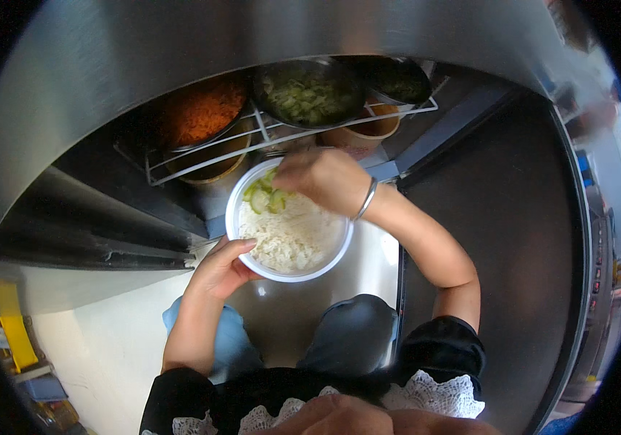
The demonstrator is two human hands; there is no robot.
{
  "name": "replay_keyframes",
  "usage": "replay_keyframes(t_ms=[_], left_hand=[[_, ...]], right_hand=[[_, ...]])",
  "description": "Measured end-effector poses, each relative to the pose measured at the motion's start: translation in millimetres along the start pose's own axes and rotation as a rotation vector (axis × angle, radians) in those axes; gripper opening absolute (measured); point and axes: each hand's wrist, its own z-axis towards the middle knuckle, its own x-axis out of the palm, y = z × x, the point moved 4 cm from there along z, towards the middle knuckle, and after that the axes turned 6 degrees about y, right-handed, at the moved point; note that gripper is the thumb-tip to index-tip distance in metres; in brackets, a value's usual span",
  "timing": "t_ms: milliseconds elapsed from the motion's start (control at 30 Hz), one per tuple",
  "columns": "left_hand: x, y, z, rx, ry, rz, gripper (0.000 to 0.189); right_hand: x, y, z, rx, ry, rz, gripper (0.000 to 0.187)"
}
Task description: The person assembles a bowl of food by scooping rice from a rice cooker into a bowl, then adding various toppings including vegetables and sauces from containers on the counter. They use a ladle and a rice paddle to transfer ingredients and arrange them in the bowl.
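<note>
My left hand [223, 266] grips a round white bowl [346, 247] at its lower left, thumb over the rim and fingers underneath. White rice [289, 236] fills most of it. Pale green slices [261, 198], apparently cucumber, lie on the rice at the upper left. Over the bowl's upper right side hovers my right hand [324, 182], blurred, with its fingers bent down by the slices. The fingertips are partly hidden, so whether they pinch a slice does not show. A silver bangle [366, 199] circles the right wrist.
Inside an opened refrigerator, a white wire shelf [210, 160] holds bowls of shredded orange vegetable [207, 111], chopped green vegetable [305, 98] and darker greens [400, 84]. Tubs [375, 128] stand below it. A dark door panel [484, 201] stands at right; a steel surface [180, 49] curves overhead.
</note>
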Motion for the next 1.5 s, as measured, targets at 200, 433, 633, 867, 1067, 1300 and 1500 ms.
replay_keyframes(t_ms=[200, 433, 633, 867, 1067, 1300, 1500], left_hand=[[15, 0, -4, 0.061, -0.027, 0.046, 0.058], [15, -3, -14, 0.102, -0.109, 0.06, 0.056], [15, 3, -15, 0.085, -0.095, 0.083, 0.066], [15, -2, -14, 0.097, -0.063, 0.022, 0.061], [15, 2, -11, 0.088, -0.019, -0.013, 0.061], [11, 3, -9, 0.093, -0.011, -0.028, 0.063], [14, 3, -9, 0.078, 0.036, -0.074, 0.064]], right_hand=[[-91, -150, -40, 0.556, -0.214, -0.347, 0.03], [-118, -200, -28, 0.744, -0.166, -0.815, 0.051], [-114, -177, -30, 0.661, -0.327, -0.66, 0.052], [-35, -64, 95, 0.243, -0.093, -0.046, 0.053], [6, -37, 145, 0.33, 0.138, -0.082, 0.054], [50, -117, 142, 0.323, -0.154, -0.188, 0.058], [11, -148, 115, 0.419, -0.451, -0.306, 0.053]])
